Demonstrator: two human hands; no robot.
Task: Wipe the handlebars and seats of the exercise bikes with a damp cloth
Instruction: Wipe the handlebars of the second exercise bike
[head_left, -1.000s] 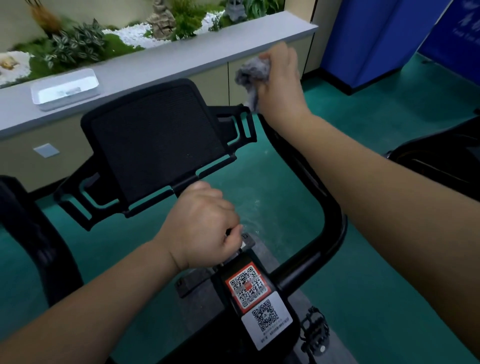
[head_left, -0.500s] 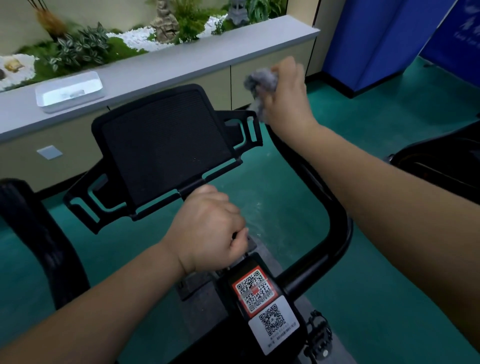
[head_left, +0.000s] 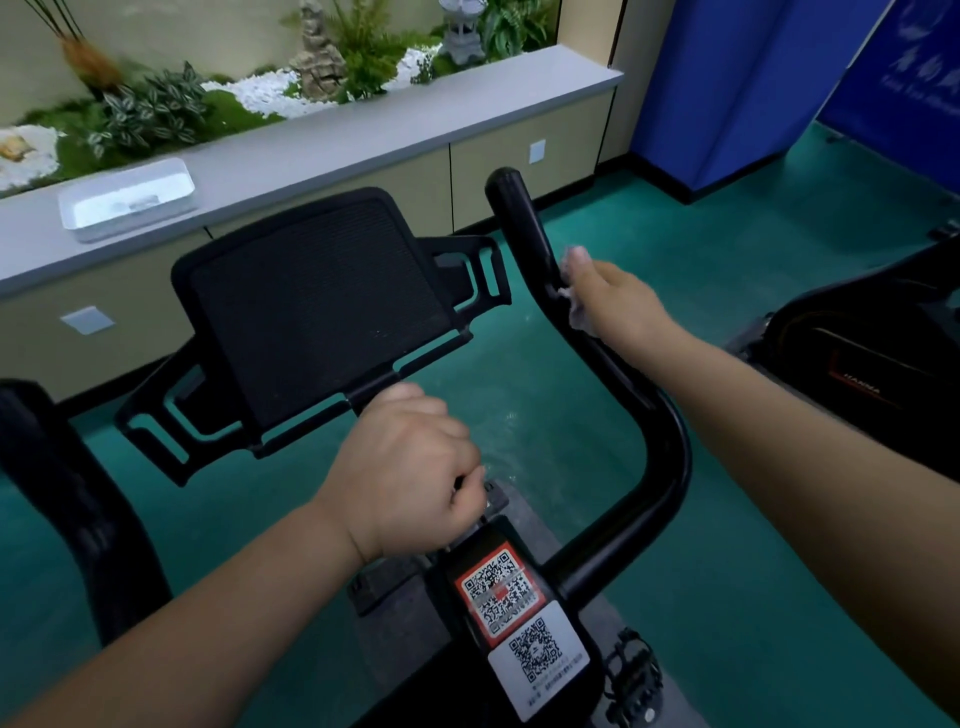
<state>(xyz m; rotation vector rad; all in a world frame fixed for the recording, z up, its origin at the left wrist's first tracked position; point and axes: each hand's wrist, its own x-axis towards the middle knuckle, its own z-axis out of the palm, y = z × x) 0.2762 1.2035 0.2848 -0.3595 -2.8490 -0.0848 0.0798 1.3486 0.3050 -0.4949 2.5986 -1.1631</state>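
Change: the right hand (head_left: 621, 304) has slid down from the tip of the right handlebar (head_left: 582, 332) to partway along it, leaving the rounded black end bare; the left hand (head_left: 402, 473) stays clenched where it was.
Left handlebar (head_left: 57, 493): thick matte black bar at the frame edge, blurred, well apart from both hands.
White tray (head_left: 127, 200): shallow, glossy, rectangular, on the grey bench (head_left: 322, 150) in front of a planter of leaves, moss and white pebbles.
Tablet holder (head_left: 311, 312): black plastic with a fine mesh face and 2 slotted side brackets; it blocks the view of the bar's middle.
Left hand: fist curled around the centre stem just below the holder.
QR stickers (head_left: 517, 623): 2, one red-bordered, one white, on the black stem.
Right hand: fingers wrapped round the bar, pressing the pale crumpled cloth (head_left: 575, 283) against it.
Floor (head_left: 727, 519): smooth teal.
Second bike (head_left: 878, 358): black, far right.
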